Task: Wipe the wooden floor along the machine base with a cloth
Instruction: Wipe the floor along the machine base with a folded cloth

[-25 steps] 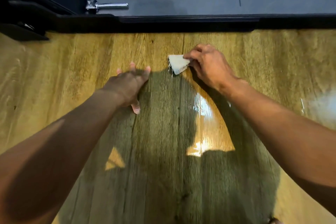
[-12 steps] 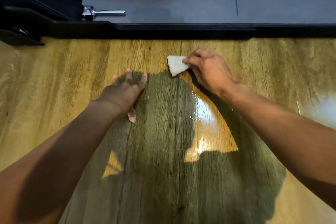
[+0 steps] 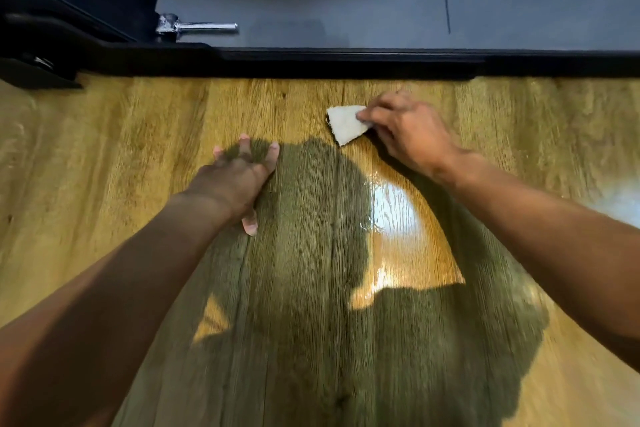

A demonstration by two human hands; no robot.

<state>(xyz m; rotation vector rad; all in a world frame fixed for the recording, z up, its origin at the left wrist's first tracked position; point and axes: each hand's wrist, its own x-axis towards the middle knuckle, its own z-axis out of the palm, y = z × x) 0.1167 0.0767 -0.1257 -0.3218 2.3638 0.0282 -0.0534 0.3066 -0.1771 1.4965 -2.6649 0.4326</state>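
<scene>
White cloth (image 3: pixel 346 123) pinched by right hand (image 3: pixel 412 135), left hand (image 3: pixel 235 180) flat on floor (image 3: pixel 138 135)

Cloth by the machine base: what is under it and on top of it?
The cloth lies on the wooden floor; fingers of the right hand hold its right edge, covering that part. The floor beneath it is hidden.

No legible text — none on the machine base (image 3: pixel 346 62), none on the wooden floor (image 3: pixel 104 166)

Right hand (image 3: pixel 412 135) pinching white cloth (image 3: pixel 346 123) on wood floor (image 3: pixel 138 135), left hand (image 3: pixel 239 180) flat, near black machine base (image 3: pixel 346 62)
</scene>
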